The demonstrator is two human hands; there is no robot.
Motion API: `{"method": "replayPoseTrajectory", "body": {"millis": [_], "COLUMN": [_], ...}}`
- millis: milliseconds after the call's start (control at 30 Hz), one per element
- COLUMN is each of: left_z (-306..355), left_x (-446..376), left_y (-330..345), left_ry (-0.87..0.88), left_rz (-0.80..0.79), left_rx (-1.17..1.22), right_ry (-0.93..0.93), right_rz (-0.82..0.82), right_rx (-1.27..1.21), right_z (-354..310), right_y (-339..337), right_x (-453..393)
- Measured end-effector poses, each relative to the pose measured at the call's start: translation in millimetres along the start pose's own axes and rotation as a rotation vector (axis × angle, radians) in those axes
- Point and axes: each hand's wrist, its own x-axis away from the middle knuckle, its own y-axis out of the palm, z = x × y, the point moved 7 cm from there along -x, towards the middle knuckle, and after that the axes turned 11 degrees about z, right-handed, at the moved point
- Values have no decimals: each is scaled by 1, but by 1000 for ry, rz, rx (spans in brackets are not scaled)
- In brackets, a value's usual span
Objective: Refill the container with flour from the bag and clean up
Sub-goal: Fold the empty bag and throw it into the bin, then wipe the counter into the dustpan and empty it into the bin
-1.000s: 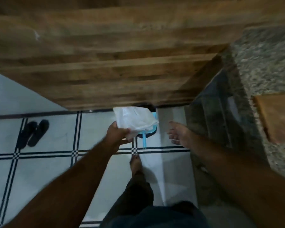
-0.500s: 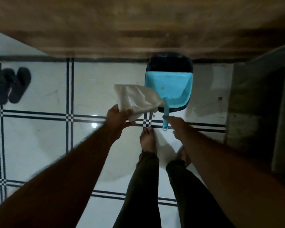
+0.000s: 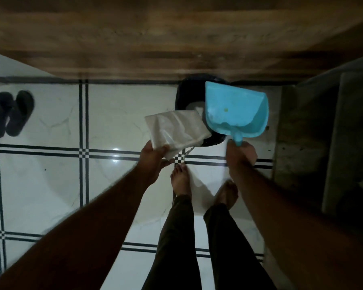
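Floor: white tiles (image 3: 117,114), black grid lines, under wooden counter (image 3: 176,34).
Bin: black waste bin (image 3: 186,95), dustpan partly over it.
Left hand (image 3: 153,158): pinching empty flour bag (image 3: 176,128) at bin's rim.
Right hand (image 3: 241,153): gripping blue dustpan (image 3: 237,109) handle.
Advice: swing dustpan clear, then drop bag squarely inside.
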Motion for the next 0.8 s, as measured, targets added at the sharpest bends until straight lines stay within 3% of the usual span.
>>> {"method": "replayPoseTrajectory", "body": {"millis": [133,333,467,567,700,800], "left_z": [8,-12,-29,-40,-10,16], "left_x": [-32,-112,-139,-160,-102,-30], "left_y": [61,136,150,132,102,86], "left_ry": [-10,-79,-174,-179,-169,-160], "left_rz": [-32,-42,-76,-46,26,-21], "left_rx": [-21,-186,-167,-298,-240,-196], "right_ry": [-32,-140,-130,-132,-145,-112], "right_rz": [55,45,41,71,44,-13], "right_rx": [61,140,66,68,134,117], "right_z": [23,49,62,62,54,44], "right_y": [-42,-44,-28,-30,-58,-98], "right_x": [-29,-63,-68,-55,-21,11]}}
